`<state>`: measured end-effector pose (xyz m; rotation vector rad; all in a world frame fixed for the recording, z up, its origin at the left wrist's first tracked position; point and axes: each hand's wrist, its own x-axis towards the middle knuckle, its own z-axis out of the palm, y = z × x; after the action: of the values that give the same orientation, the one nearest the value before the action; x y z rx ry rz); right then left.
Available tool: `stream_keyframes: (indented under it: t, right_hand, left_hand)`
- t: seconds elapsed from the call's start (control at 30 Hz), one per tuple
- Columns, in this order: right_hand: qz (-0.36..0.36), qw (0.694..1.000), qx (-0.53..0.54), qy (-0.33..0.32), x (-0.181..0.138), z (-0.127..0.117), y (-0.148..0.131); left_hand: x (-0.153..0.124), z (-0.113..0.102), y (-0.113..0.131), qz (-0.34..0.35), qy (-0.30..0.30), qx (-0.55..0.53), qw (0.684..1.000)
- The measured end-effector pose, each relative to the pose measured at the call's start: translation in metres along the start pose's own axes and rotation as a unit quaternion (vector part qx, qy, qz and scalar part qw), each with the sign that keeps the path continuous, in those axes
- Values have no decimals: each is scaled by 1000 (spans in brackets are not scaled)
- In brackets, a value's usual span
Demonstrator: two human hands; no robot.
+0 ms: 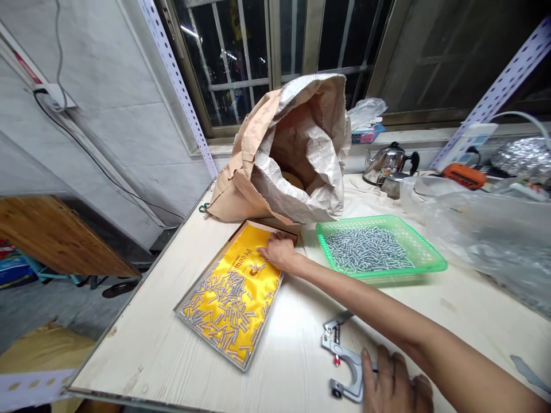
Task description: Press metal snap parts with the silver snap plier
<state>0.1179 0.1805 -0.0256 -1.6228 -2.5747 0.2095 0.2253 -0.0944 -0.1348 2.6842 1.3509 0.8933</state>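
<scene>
The right hand (280,252) reaches over the upper end of the yellow-lined tray (210,341), just beyond the small metal pieces (232,295) heaped inside; whether its grip pinches any cannot be told. The left hand (394,381) is beside a metal clamp (356,376) on the tabletop (297,361), grip unclear.

Pale, panelled walls (129,115) are filling the left side, with a white box (63,94) sitting on them and a black cable running downward, while a brown wooden board (64,238) is slanting above a grey floor (21,315). Behind, a wide metal-framed window (252,57) is showing dark glass, light bars and a few bright streaks, and perforated whitish uprights are rising at its left (181,86) and right (499,89). Below, a pale table (142,344) is stretching across the foreground, its surface catching a bright white sheen.
</scene>
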Motion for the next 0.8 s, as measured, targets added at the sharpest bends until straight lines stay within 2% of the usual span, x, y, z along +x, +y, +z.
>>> stream_keyframes:
  t: [0.13, 0.23, 0.3, 0.37, 0.47, 0.53, 0.6, 0.67, 0.7, 0.73, 0.8]
  right_hand:
    - [4, 1000, 16, -16, -6, -8, 4]
    - [-1, 999, 27, -43, -24, -11, -3]
    - [-41, 995, 48, -73, -45, -14, -11]
    - [-131, 983, 99, -80, -72, -22, -18]
    - [-247, 952, 182, -15, -118, -47, -14]
    - [-245, 948, 197, 42, -153, -66, -1]
    - [-216, 950, 212, 72, -190, -77, 19]
    - [-179, 955, 218, 92, -227, -72, 42]
    - [-160, 960, 206, 107, -246, -62, 52]
    - [-144, 964, 184, 128, -263, -48, 61]
    - [-114, 971, 124, 171, -295, -9, 73]
  left_hand:
    - [6, -19, -3, -2, -32, -26, 999]
    - [10, -40, -4, -13, -65, -46, 997]
    - [13, -52, -5, -15, -85, -64, 994]
    - [15, -59, -5, -22, -100, -85, 991]
    - [14, -63, -4, -34, -99, -124, 987]
    - [10, -70, -3, -37, -78, -145, 986]
    - [4, -87, -4, -32, -39, -167, 985]
    - [-2, -116, -12, -17, 11, -185, 983]
    - [-4, -133, -21, -6, 41, -185, 982]
    - [-4, -150, -34, -6, 66, -172, 983]
    - [-1, -180, -69, -51, 83, -105, 990]
